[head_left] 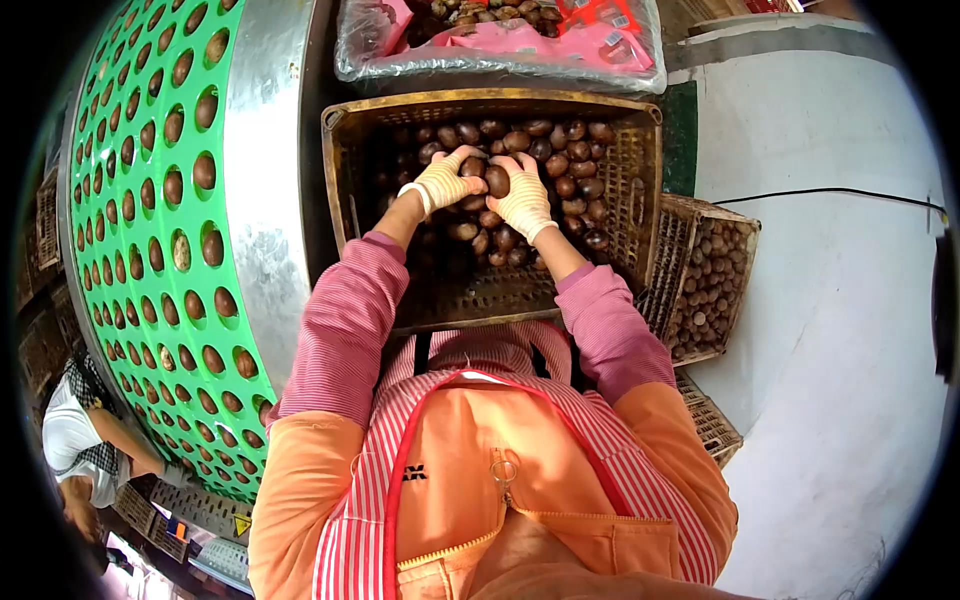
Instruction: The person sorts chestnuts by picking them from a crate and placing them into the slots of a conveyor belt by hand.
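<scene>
Several glossy, dark brown, egg-shaped pieces (565, 187) lie in a dirty brown plastic crate (490, 103) in front of my body. Both hands wear pale, yellow-striped gloves and are inside this crate, close together over the pile. My left hand (443, 183) is closed around one brown egg-shaped piece (472, 167). Just beside it, my right hand (525, 203) grips another brown egg-shaped piece (497, 181) between thumb and fingers. The two held pieces are side by side. Some fingertips are hidden behind them.
A green conveyor (140, 260) with similar pieces in its holes curves along the left, behind a metal edge (265, 150). A plastic-lined box (500, 70) stands beyond the crate. At right sits another filled crate (712, 285). A co-worker (85, 430) is at lower left.
</scene>
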A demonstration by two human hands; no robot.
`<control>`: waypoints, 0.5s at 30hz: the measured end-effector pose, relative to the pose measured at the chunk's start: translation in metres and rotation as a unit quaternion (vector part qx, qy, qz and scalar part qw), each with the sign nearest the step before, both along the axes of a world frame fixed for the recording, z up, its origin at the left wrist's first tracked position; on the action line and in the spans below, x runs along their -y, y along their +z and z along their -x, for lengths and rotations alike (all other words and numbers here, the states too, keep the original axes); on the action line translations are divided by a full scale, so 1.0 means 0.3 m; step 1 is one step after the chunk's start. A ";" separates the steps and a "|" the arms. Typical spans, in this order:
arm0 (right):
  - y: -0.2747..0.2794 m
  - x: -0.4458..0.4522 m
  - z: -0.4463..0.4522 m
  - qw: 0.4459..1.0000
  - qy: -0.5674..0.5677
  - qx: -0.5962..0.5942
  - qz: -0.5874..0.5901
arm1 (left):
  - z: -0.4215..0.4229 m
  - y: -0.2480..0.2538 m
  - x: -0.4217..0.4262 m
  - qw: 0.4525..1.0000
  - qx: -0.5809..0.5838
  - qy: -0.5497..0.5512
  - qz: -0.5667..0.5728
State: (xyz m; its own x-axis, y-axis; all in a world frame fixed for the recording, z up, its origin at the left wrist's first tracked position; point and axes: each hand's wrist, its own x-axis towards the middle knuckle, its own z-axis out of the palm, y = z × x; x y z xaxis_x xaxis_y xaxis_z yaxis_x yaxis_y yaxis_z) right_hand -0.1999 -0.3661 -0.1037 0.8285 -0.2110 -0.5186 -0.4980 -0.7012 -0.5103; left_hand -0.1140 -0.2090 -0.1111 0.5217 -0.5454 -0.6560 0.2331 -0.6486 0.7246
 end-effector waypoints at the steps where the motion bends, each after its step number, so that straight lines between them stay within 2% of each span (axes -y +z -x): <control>1: -0.020 0.005 0.011 1.000 -0.005 0.010 -0.011 | 0.024 -0.013 -0.001 0.999 -0.016 0.027 0.022; 3: -0.071 0.027 0.019 0.998 0.002 0.031 -0.059 | 0.082 -0.118 -0.006 0.992 0.006 0.095 0.087; 5: -0.024 0.061 0.010 0.988 0.012 -0.010 -0.153 | 0.122 -0.152 -0.013 0.978 -0.021 0.147 0.144; 7: 0.029 0.076 -0.008 0.972 0.004 -0.043 -0.232 | 0.149 -0.076 0.009 0.950 -0.085 0.256 0.158; 8: 0.083 0.076 -0.001 0.914 -0.102 -0.100 -0.381 | 0.159 -0.049 0.021 0.929 -0.117 0.310 0.163; 11: 0.064 0.076 0.019 0.804 -0.265 -0.120 -0.519 | 0.176 -0.067 0.038 0.933 -0.074 0.322 0.142; 15: 0.052 -0.011 0.049 0.771 -0.389 -0.092 -0.495 | 0.215 -0.007 0.061 0.938 0.002 0.340 0.066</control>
State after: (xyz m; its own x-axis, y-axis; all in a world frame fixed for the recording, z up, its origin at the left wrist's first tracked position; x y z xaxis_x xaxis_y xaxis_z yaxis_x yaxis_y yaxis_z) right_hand -0.2147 -0.3626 -0.0881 0.5442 -0.0314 -0.8384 -0.6994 0.5349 -0.4740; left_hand -0.1784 -0.2273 -0.1131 0.7809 -0.1615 -0.6034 0.5573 -0.2561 0.7899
